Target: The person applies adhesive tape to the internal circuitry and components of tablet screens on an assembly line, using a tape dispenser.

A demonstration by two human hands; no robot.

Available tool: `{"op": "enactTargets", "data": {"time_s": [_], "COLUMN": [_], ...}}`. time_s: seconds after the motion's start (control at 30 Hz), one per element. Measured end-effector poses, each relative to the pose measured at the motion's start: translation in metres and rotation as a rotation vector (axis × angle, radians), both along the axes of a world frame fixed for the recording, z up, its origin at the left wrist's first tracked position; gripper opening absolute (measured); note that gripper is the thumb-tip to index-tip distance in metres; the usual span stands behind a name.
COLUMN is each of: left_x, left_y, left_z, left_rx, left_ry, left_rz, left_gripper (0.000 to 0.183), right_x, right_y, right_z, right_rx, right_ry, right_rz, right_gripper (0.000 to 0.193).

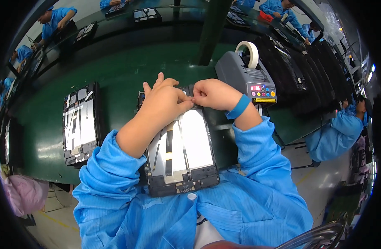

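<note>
Here, left hand (163,97), right hand (215,94), each grip pinched, over device (195,141), what's held unclear.

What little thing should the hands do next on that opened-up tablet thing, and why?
I'd say the left hand should gently steady the opened tablet-like device while the right hand finishes there. Both hands meet closely over its far end, so they seem busy with one small spot; what they pinch, if anything, is too small to tell.

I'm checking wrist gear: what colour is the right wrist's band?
The wristband is blue, clearest in the head view.
</note>
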State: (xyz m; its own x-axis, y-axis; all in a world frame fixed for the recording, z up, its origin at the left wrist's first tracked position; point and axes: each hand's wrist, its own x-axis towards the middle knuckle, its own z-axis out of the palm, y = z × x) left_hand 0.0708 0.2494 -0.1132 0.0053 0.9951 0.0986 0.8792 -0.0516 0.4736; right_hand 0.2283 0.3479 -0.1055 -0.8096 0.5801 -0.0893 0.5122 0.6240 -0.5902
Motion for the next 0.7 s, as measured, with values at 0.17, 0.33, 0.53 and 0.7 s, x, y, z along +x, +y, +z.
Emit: {"op": "enactTargets", "data": {"time_s": [0.17, 0.33, 0.53, 0.7], "left_x": [-0.002, 0.007, -0.028, -0.035], "left_y": [0.008, 0.006, -0.069, -0.114], "left_z": [0.009, 0.022, -0.022, -0.095], "left_rx": [-0.074, -0.187, 0.254, 0.08], "left_ry": [-0.068, 0.023, -0.201, -1.491], "left_rz": [0.004, 0.08, 0.2, 0.177], "left_gripper": [0.02, 0.041, 0.073, 0.053], "right_x": [0.003, -0.003, 0.044, 0.048], "right_y": [-0.009, -0.025, -0.106, -0.14], "right_z": [-0.048, -0.073, -0.06, -0.061], "right_rx": [-0.233, -0.377, 0.164, 0.045], "right_ry": [0.395, 0.604, 0.354, 0.297], "right_rz": [-0.411, -0.611, -0.372, -0.266], "right_gripper": [0.035, 0.037, 0.071, 0.082]}}
